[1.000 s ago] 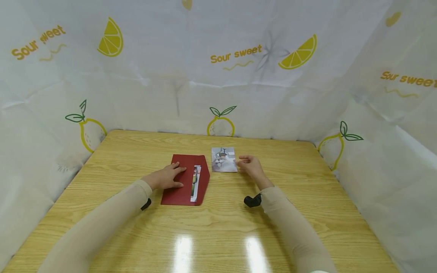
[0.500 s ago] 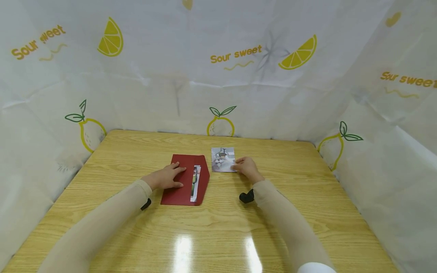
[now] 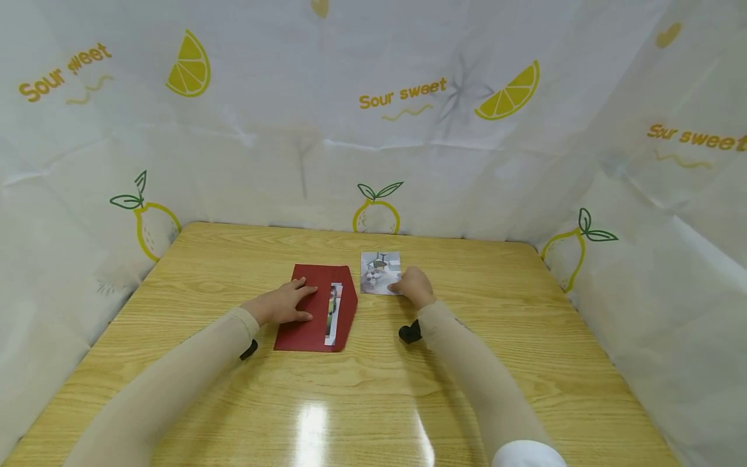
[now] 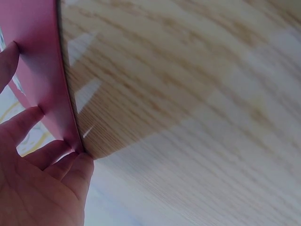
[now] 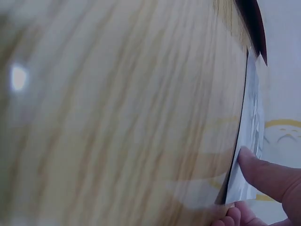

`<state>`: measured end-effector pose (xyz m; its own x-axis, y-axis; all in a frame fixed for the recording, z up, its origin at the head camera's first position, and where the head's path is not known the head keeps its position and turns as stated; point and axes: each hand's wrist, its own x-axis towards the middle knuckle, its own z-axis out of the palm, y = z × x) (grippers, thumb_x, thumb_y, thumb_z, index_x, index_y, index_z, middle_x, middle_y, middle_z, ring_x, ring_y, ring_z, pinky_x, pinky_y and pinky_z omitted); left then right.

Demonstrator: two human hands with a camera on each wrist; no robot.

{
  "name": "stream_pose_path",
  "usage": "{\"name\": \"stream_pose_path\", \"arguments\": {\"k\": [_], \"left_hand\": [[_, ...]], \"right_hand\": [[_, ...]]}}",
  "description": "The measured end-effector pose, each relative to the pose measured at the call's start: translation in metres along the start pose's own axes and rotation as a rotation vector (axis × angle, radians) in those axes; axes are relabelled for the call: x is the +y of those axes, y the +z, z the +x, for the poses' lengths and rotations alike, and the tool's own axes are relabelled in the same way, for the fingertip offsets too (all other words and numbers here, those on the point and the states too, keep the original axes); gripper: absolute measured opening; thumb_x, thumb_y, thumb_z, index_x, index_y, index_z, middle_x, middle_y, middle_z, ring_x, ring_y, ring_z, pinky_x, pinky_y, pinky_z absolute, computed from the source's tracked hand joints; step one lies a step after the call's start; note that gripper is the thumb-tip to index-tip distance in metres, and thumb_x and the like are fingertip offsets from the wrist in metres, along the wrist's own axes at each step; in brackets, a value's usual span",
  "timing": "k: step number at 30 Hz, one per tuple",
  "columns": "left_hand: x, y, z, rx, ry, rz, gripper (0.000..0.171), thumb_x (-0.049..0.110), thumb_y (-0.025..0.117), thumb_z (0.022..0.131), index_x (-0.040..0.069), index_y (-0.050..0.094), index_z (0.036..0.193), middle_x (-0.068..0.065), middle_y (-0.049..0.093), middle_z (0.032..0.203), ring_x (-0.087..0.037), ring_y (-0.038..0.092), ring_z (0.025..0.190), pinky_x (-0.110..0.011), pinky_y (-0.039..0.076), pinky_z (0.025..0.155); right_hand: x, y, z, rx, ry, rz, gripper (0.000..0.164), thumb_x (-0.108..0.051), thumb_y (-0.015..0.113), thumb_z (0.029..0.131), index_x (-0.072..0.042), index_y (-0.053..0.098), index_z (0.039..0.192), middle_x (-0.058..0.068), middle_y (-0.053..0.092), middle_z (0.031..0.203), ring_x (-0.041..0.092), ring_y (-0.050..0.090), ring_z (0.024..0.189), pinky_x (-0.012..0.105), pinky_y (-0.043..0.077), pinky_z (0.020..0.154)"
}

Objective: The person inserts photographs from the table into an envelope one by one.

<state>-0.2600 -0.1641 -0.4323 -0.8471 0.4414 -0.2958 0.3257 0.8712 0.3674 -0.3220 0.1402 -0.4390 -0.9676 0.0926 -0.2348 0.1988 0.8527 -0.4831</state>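
Note:
A red envelope lies on the table with its pointed flap opened out to the right. Through its opening a strip of a printed picture shows. My left hand rests on the envelope's left part, fingers spread and fingertips touching the paper, as the left wrist view also shows. Right of the envelope and farther back lies a small photo card with a grey-white picture. My right hand pinches its lower right corner. In the right wrist view the thumb lies on the card's face, with the other fingers curled at its edge.
The wooden table stretches around both hands. A white cloth printed with lemons hangs behind it and at the sides. Black wrist-worn pieces sit under both sleeves.
My right hand has moved left, from beside the photo card onto its lower right corner, and now pinches it. The left hand and the envelope have stayed in place.

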Motion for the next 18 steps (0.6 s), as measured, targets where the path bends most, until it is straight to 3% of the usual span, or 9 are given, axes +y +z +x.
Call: {"name": "stream_pose_path", "arguments": {"k": [6,11,14,18], "left_hand": [[-0.001,0.001,0.0,0.0,0.0,-0.001,0.072,0.038,0.063,0.093,0.012,0.032,0.153,-0.023,0.014,0.16,-0.044,0.016,0.146,-0.056,0.032,0.111],[-0.001,0.001,0.001,-0.001,0.006,0.003,0.072,0.038,0.063,0.093,0.012,0.032,0.152,-0.024,0.014,0.159,-0.045,0.016,0.145,-0.056,0.032,0.11],[-0.001,0.0,0.001,-0.002,0.007,0.003,0.072,0.039,0.063,0.093,0.012,0.032,0.152,-0.024,0.014,0.159,-0.045,0.016,0.145,-0.056,0.032,0.111],[-0.001,0.0,0.0,-0.004,0.009,-0.005,0.072,0.038,0.063,0.094,0.011,0.031,0.153,-0.024,0.013,0.16,-0.045,0.016,0.146,-0.055,0.032,0.111]], "right_hand": [[-0.008,0.0,-0.002,-0.015,0.023,-0.063,0.044,-0.023,0.077,0.084,-0.011,0.038,0.066,0.004,0.04,0.071,0.018,0.04,0.065,0.03,0.036,0.058],[-0.013,-0.002,-0.009,-0.006,0.019,-0.061,0.028,-0.024,0.075,0.086,-0.005,0.055,0.082,0.012,0.058,0.1,0.018,0.045,0.072,0.031,0.04,0.062],[-0.013,-0.003,-0.011,0.006,0.012,-0.043,0.041,-0.023,0.075,0.086,0.006,0.057,0.107,0.019,0.059,0.118,0.02,0.047,0.077,0.034,0.045,0.067],[-0.008,-0.002,-0.012,0.029,0.008,0.031,0.058,-0.019,0.077,0.084,0.013,0.048,0.122,0.022,0.06,0.115,0.022,0.048,0.08,0.037,0.048,0.077]]}}
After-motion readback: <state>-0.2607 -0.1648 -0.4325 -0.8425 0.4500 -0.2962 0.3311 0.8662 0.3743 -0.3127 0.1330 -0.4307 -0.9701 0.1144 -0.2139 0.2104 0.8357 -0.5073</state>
